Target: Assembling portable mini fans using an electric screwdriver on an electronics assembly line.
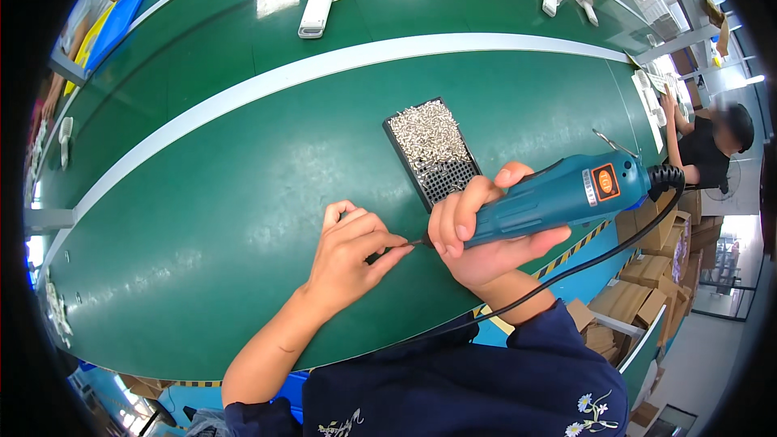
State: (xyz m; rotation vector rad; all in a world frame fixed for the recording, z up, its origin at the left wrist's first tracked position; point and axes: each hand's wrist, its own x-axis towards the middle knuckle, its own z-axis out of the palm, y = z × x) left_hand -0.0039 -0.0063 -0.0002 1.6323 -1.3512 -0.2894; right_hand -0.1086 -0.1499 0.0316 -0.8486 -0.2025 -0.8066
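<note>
My right hand (483, 259) is wrapped round a teal electric screwdriver (542, 204), held tilted with its nose pointing left and down. From the nose a thin dark bit (418, 242) reaches to the fingertips of my left hand (350, 249). Thumb and forefinger of that hand are pinched together at the bit's tip; anything small between them is hidden. Just beyond my hands, a black screw tray (397, 146) lies on the green table (202, 218). Small silvery screws (429, 133) heap its far part, while the perforated near part shows bare holes.
A black cable (579, 269) runs from the screwdriver across my right forearm. Past the white rail (324, 59) lie white handheld fans (318, 12), several along the line. At the right, another person (712, 142) works near stacked cardboard boxes (647, 263).
</note>
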